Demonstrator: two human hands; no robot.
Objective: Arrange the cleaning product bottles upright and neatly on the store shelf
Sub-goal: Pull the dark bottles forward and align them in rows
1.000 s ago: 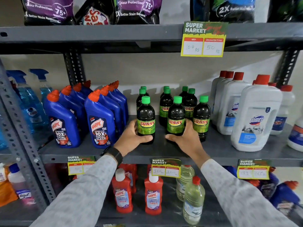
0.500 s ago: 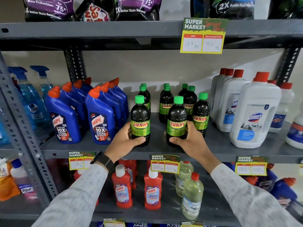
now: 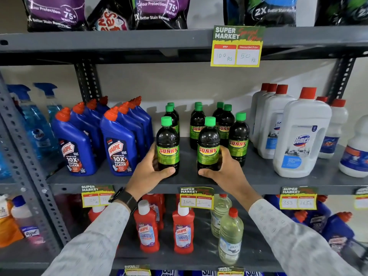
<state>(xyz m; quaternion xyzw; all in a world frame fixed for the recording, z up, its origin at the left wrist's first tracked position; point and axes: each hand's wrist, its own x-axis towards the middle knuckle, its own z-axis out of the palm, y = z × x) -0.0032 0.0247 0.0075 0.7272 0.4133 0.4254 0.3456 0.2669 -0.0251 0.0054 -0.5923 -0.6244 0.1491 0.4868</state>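
Observation:
Two dark Sunny bottles with green caps stand upright at the front of the grey middle shelf (image 3: 258,176). My left hand (image 3: 148,172) grips the base of the left Sunny bottle (image 3: 167,144). My right hand (image 3: 227,172) grips the base of the right Sunny bottle (image 3: 208,146). A gap separates the two. A third front bottle (image 3: 238,140) stands free to the right, and several more Sunny bottles (image 3: 197,126) line up behind in rows.
Blue Harpic bottles (image 3: 118,148) stand in rows to the left, spray bottles (image 3: 37,124) beyond them. White Domex jugs (image 3: 300,136) fill the right. Red Harpic bottles (image 3: 146,230) and clear bottles (image 3: 230,238) sit on the shelf below. Detergent bags (image 3: 159,10) lie above.
My left hand has slid its Sunny bottle leftwards, widening the gap between the two front bottles. My right hand keeps its bottle in about the same spot.

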